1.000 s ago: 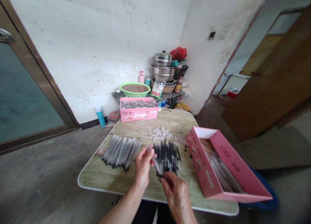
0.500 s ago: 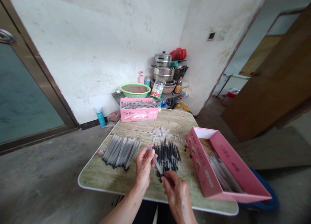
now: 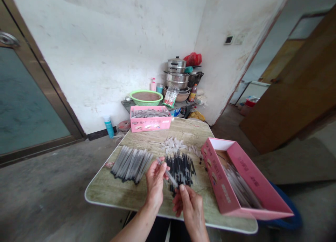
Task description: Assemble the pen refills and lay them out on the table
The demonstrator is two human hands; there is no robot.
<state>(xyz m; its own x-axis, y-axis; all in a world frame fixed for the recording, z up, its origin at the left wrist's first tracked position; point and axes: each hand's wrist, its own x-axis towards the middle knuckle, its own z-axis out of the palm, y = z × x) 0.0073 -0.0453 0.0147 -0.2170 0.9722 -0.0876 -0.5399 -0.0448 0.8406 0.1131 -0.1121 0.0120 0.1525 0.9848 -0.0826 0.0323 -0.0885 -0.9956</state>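
Observation:
My left hand (image 3: 154, 182) is closed round a slim translucent pen (image 3: 171, 178), which slants down to the right. At its lower end, the thumb and forefinger of my right hand (image 3: 193, 205) press together on the pen's tip, which they partly cover; the other fingers curl loosely below. Just beyond my hands lies a pile of dark pen refills (image 3: 180, 165). To the left, a row of pens with black ends (image 3: 132, 163) lies side by side on the wood-patterned table (image 3: 110, 193). Small whitish translucent pieces (image 3: 173, 144) are heaped behind the refills.
At the right edge, an open pink box (image 3: 223, 179) contains pale tubes. Another pink box (image 3: 151, 124), full of similar tubes, stands at the table's far edge. Behind it, a low shelf bears a green basin (image 3: 147, 102) and stacked pots (image 3: 176, 77).
The pen now lies at a flatter slant. My right hand has risen slightly at the pen's lower end, its thumb now on top and its lower fingers more spread.

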